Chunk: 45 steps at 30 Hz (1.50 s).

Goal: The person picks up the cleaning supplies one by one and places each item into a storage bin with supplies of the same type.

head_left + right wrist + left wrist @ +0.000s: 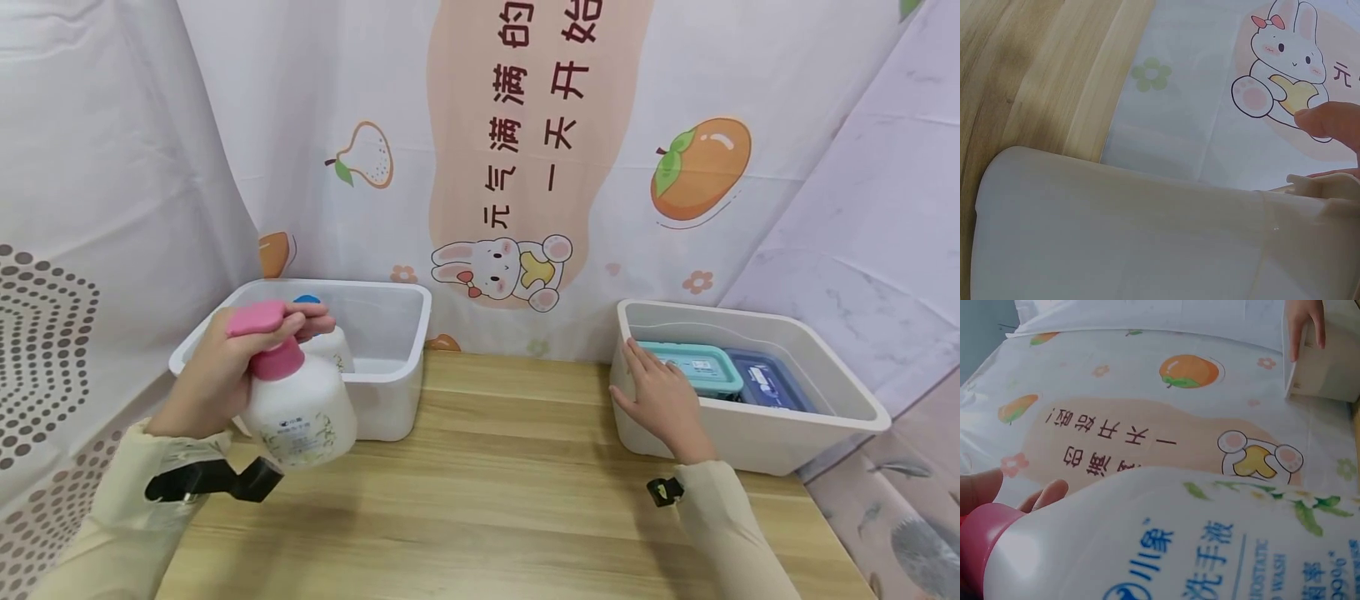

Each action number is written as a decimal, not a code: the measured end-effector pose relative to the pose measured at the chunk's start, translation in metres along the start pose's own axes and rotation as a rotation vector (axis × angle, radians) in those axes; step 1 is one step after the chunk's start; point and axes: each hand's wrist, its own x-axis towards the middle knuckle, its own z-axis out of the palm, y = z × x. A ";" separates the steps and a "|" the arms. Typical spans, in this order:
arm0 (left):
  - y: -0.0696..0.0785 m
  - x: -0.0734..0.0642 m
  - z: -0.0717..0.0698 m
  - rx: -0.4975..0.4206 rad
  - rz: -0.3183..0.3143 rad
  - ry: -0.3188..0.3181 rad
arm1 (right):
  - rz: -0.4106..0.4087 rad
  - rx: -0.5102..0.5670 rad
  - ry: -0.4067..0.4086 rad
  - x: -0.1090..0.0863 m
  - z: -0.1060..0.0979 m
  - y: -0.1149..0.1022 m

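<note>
My left hand (213, 375) holds a white hand wash bottle (303, 417) by its neck, just below the pink pump head (257, 318). The bottle is tilted and hangs in front of the left white bin (384, 379). In the left wrist view, the label of the hand wash bottle (1166, 550) fills the lower part. My right hand (663, 400) rests on the left end of the right white bin (757, 437), its fingers lying fairly straight over the rim. The right wrist view shows the thumb (1335, 122) apart from the bin wall (1116, 225).
Inside the left bin stands another white bottle with a blue top (306, 299), partly hidden. A teal-lidded box (701, 367) and a dark blue box (772, 383) sit in the right bin. Wooden tabletop (480, 500) lies between the bins, with a printed curtain (360, 225) behind.
</note>
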 end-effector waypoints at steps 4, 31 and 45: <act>0.009 0.007 0.001 -0.014 -0.012 0.007 | -0.001 -0.001 0.004 0.000 0.000 0.000; 0.045 0.064 -0.011 -0.007 -0.136 0.076 | -0.022 -0.014 0.031 0.001 0.000 0.000; 0.050 0.093 -0.016 0.013 -0.166 0.015 | -0.008 0.000 0.029 0.001 0.000 -0.001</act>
